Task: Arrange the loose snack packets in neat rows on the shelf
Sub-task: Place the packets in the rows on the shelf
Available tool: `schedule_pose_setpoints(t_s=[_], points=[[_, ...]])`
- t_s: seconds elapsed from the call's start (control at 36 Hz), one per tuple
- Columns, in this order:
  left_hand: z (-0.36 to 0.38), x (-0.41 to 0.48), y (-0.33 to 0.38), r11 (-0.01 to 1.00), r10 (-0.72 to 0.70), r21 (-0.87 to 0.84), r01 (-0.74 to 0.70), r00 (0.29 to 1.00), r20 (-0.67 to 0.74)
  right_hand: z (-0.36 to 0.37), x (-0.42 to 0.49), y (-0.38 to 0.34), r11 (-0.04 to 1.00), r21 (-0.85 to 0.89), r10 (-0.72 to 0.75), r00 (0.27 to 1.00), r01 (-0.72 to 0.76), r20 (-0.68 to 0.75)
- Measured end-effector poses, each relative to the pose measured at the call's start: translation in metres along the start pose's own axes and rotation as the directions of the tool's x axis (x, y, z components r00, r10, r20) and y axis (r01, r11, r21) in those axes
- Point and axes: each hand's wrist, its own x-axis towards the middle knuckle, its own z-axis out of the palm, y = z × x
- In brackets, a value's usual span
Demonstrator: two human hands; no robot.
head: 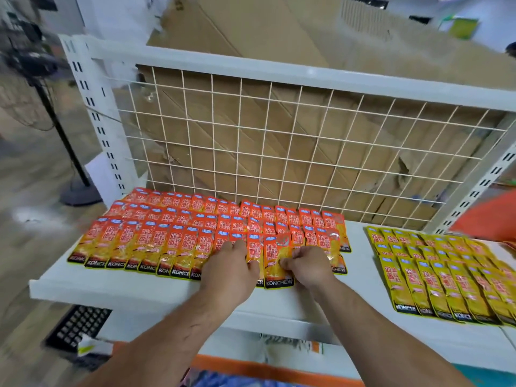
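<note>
Several orange snack packets (178,227) lie in overlapping rows on the white shelf (145,286), three rows deep. In the front row one orange packet (275,263) sits between my hands. My left hand (231,269) lies flat on the packets left of it, thumb against its left edge. My right hand (307,265) has curled fingers pinching that packet's right side. Packets under both hands are partly hidden.
Rows of yellow snack packets (435,277) cover the shelf's right part, with a bare white gap (360,255) between the two groups. A white wire grid (279,152) backs the shelf, cardboard behind it. An orange sleeve (494,216) shows at far right. A black stand (69,169) is left.
</note>
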Motion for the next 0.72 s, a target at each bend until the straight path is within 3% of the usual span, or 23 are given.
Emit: schedule_pose_setpoints(t_s=[0.14, 0.31, 0.58, 0.72], points=[[0.001, -0.003, -0.001, 1.000, 0.029, 0.002, -0.029, 1.000, 0.005, 0.003, -0.004, -0.005, 0.954, -0.292, -0.086, 0.993, 0.059, -0.080], [0.000, -0.006, -0.002, 1.000, 0.029, 0.006, -0.029, 0.999, 0.040, 0.010, -0.002, -0.006, 0.881, -0.465, -0.156, 0.981, 0.085, -0.118], [-0.005, -0.008, -0.001, 0.999, 0.019, 0.036, -0.022, 0.996, 0.082, 0.012, 0.000, -0.001, 0.794, -0.590, -0.247, 0.964, 0.144, -0.098], [-0.003, -0.008, 0.004, 0.990, 0.084, 0.107, -0.094, 0.992, 0.096, 0.008, -0.007, -0.005, 0.779, -0.604, -0.282, 0.955, 0.169, -0.096]])
